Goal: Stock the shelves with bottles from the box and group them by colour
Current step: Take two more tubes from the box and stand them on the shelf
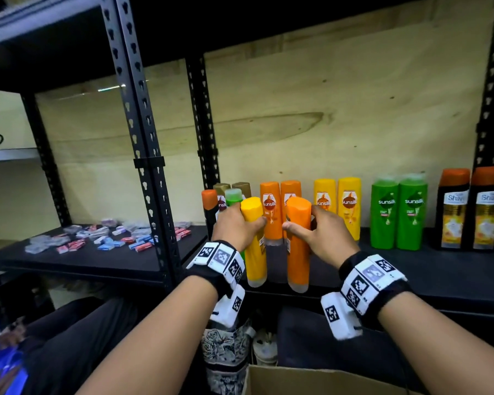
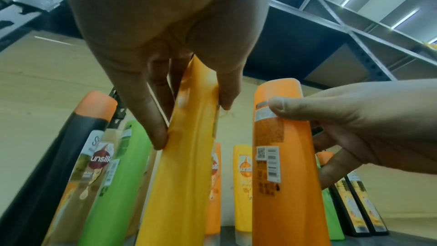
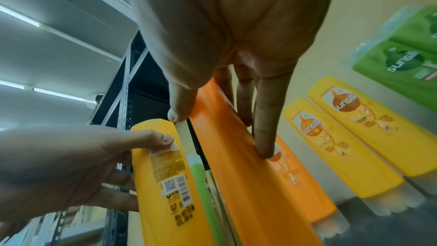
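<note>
My left hand (image 1: 236, 226) grips a yellow bottle (image 1: 254, 240) near its top, thumb on one side and fingers on the other (image 2: 160, 137). My right hand (image 1: 315, 233) holds an orange bottle (image 1: 298, 243) the same way, one finger (image 3: 264, 137) lying along its side. Both bottles stand cap down at the front edge of the black shelf (image 1: 439, 269). Behind them stand pairs of orange bottles (image 1: 270, 212), yellow bottles (image 1: 350, 206), green bottles (image 1: 398, 215) and black bottles (image 1: 468, 209). In the left wrist view the yellow bottle (image 2: 182, 175) and the orange bottle (image 2: 283, 175) stand side by side.
At the shelf's left end stand a black bottle (image 1: 210, 206), two brown bottles (image 1: 226, 195) and a green one (image 1: 233, 196). A perforated black post (image 1: 151, 172) divides this bay from the left shelf, strewn with small packets (image 1: 103, 238). A cardboard box (image 1: 311, 380) sits below.
</note>
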